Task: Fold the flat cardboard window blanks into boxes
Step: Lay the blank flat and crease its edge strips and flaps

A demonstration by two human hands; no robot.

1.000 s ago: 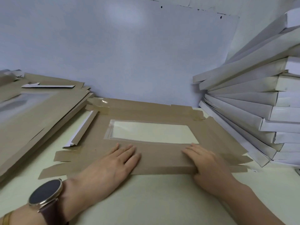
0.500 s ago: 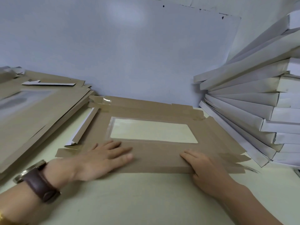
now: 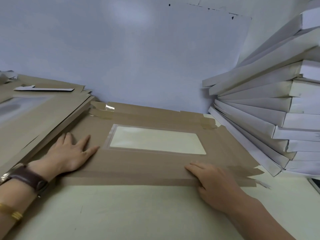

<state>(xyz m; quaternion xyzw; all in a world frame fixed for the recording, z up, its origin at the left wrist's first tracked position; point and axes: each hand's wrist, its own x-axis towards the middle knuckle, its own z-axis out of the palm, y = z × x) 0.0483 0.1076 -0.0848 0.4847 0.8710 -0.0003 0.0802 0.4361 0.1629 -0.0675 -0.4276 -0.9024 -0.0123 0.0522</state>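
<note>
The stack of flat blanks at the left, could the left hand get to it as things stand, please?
Probably yes: the left hand lies flat on the window blank, beside the stack, and nothing stands between them.

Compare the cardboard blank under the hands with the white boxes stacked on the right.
The blank lies flat on the table; the white boxes are folded up and piled in a leaning stack. The blank shows a brown face; the white boxes show white. The blank's clear window is in view; none shows on the white boxes. The left hand and right hand press on the blank; neither touches the white boxes. Both seem cardboard.
</note>
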